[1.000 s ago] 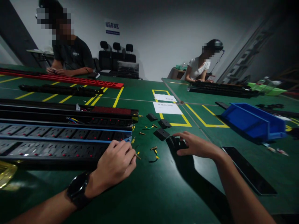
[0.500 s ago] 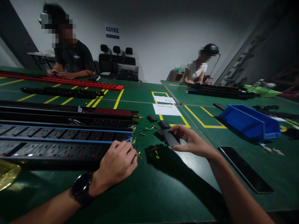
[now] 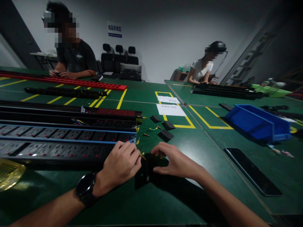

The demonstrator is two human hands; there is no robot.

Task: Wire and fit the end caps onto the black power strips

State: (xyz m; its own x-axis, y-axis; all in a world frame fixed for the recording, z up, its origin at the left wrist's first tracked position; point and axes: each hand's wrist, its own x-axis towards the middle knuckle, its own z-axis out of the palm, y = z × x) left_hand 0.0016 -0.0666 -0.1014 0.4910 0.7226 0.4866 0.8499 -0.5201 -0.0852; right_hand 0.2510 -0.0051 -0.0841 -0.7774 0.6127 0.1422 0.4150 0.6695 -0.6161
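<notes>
My left hand [image 3: 122, 159], wearing a black watch, is closed at the right end of the nearest black power strip [image 3: 54, 151]. A thin brass screw [image 3: 143, 156] sticks out past its fingertips. My right hand [image 3: 176, 160] is just to the right, thumb and fingers curved around a black end cap [image 3: 143, 173]. The cap is near the strip's end; shadow hides how the fingers meet it. Beyond my hands lie more black end caps [image 3: 165, 135], a loose brass screw [image 3: 146, 135] and a short green-yellow wire [image 3: 153, 128].
More strips, one blue-edged [image 3: 71, 129], lie behind on the left. To the right are a phone [image 3: 252, 171] and a blue bin [image 3: 258, 123]. Paper labels [image 3: 170, 109] lie on the green table [image 3: 203, 142]. Two people [image 3: 75, 60] work across it.
My right hand has moved left and toward me with the end cap, away from the other caps. My left hand stays at the strip's end. The view has shifted slightly.
</notes>
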